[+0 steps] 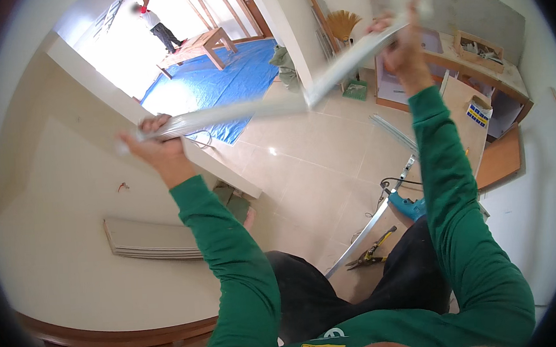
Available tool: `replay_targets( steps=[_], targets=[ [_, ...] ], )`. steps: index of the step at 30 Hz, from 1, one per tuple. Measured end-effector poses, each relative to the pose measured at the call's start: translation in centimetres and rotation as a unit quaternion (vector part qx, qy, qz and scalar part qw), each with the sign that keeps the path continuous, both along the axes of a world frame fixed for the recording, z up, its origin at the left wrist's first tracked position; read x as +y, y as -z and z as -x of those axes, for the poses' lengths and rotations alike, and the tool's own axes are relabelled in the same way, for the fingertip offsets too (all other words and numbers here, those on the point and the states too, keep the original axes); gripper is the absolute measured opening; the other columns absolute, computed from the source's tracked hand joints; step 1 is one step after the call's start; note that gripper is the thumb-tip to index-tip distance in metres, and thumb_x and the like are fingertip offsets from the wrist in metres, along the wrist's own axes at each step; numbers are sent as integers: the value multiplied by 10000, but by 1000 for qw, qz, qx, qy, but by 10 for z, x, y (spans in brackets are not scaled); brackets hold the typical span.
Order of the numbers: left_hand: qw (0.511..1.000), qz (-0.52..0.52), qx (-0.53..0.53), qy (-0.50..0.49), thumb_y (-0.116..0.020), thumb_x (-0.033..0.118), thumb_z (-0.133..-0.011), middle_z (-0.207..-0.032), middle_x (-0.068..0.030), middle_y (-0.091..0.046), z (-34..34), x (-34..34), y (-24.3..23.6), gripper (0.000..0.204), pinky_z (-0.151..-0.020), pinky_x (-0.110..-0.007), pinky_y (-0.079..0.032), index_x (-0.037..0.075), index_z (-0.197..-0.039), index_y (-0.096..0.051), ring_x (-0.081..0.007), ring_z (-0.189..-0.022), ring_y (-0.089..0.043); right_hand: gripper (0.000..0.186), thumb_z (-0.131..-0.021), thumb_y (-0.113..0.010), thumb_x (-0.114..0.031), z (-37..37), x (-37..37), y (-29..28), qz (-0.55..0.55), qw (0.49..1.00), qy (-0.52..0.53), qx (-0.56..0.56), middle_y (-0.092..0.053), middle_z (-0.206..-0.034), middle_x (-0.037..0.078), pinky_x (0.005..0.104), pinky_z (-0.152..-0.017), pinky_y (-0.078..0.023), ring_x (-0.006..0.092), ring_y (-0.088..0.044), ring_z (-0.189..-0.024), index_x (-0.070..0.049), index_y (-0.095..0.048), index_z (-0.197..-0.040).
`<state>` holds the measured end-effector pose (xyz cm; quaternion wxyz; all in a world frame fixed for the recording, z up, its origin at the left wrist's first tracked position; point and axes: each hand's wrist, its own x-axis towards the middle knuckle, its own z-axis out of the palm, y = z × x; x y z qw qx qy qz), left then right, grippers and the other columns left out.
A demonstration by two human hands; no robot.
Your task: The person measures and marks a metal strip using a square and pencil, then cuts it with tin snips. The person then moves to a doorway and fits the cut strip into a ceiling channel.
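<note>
A long pale metal channel is held up in front of me, bent into a shallow V at its middle and partly smeared by motion. My left hand is closed around its left end. At the raised right end my right hand grips it, fingers wrapped over the metal. Below, near my knees, yellow-and-black tin snips lie on the floor with their jaws apart. Beside my right leg is a teal power drill with a dark cord. A thin metal strip runs along the floor between them.
Stacked boards lean at the left wall. A broom and green dustpan stand beyond, near a cabinet counter. Another person stands on a wooden bench over a blue tarp. More metal strips lie ahead.
</note>
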<state>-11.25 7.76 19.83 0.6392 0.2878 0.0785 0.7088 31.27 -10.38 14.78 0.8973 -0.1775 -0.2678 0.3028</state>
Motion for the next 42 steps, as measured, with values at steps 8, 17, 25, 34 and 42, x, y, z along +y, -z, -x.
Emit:
replay_targets(
  steps=[8, 17, 25, 34, 42],
  targets=[
    [977, -72, 174, 100, -686, 751, -984, -787, 19, -458, -118, -61, 13, 621, -553, -244, -451, 149, -979, -533, -88, -639, -455, 523, -1118, -609, -465, 110, 43, 15, 207, 843, 42, -495, -708, -1069, 123, 336, -859, -583, 215, -686, -862, 1, -657, -1349],
    [997, 44, -50, -42, -462, 784, -1082, -754, 5, -413, 19, -2, 15, 691, -635, -316, -447, 102, -969, -479, -132, -621, -426, 435, -1137, -571, -568, -18, -17, -5, 11, 990, 40, 136, -506, -768, -42, 316, -755, -596, 77, -516, -607, -160, -530, -993],
    [970, -96, 163, 150, -600, 681, -1088, -736, 4, -431, -112, -57, 17, 594, -625, -317, -421, 107, -953, -529, -139, -597, -431, 641, -985, -766, -541, 78, 15, 9, 183, 849, 96, -486, -741, -943, 129, 379, -777, -588, 216, -696, -842, 32, -753, -1272],
    [993, -97, 61, 15, -527, 698, -1062, -683, -6, -428, 17, 4, -1, 615, -715, -318, -498, 108, -898, -468, -125, -629, -455, 787, -798, -897, -663, 64, -17, -27, 232, 781, 51, -577, -814, -1084, 252, 451, -912, -604, 329, -788, -1016, 10, -801, -1194],
    [981, -65, 115, 139, -485, 921, -966, -691, -1, -410, -118, -47, 45, 809, -707, -318, -489, 115, -909, -447, -132, -613, -469, 542, -877, -883, -390, 102, -62, 76, 297, 577, 110, -753, -679, -1174, 273, 537, -901, -596, 446, -751, -1025, -3, -658, -1182]
  ],
)
